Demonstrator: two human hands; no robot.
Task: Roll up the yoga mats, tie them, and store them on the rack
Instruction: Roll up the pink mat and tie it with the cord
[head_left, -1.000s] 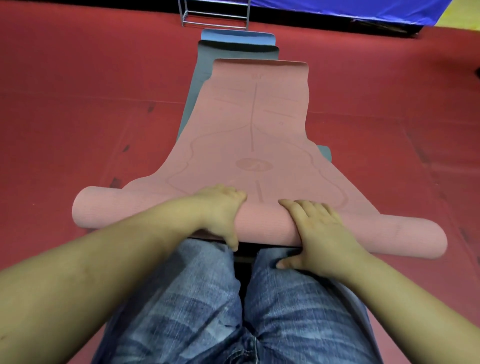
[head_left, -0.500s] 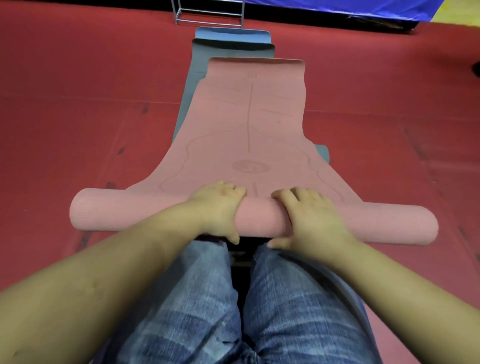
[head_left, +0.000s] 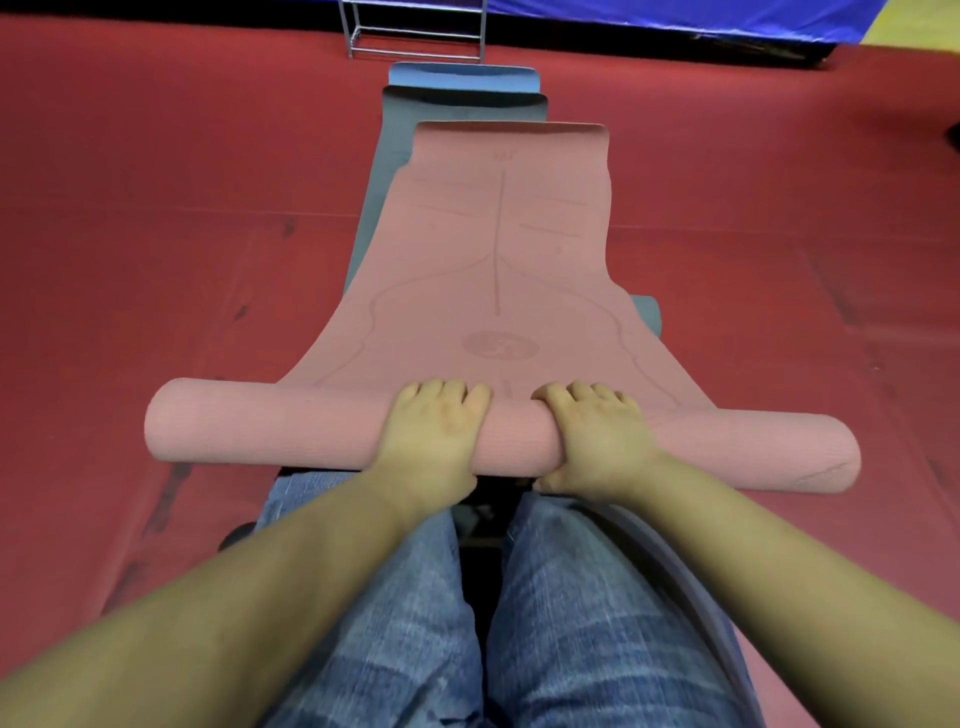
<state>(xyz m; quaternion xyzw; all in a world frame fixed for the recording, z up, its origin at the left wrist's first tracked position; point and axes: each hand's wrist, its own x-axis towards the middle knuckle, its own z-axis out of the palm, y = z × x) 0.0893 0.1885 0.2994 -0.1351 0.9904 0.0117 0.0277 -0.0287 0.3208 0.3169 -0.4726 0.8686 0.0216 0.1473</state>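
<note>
Forearms bare to the frame edge, no sleeves, watch or rings visible. Left hand (head_left: 434, 434) and right hand (head_left: 597, 441) ungloved. Faded blue jeans (head_left: 415, 623), streaked wash; possibly a seam at bottom, blurred.

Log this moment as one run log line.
step: rolling | pink mat: partly rolled | left hand, right hand: gripping roll | rack: ahead

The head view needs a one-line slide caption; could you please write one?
Left hand and right hand grip the pink mat's roll, with grey and blue mats beneath.
</note>
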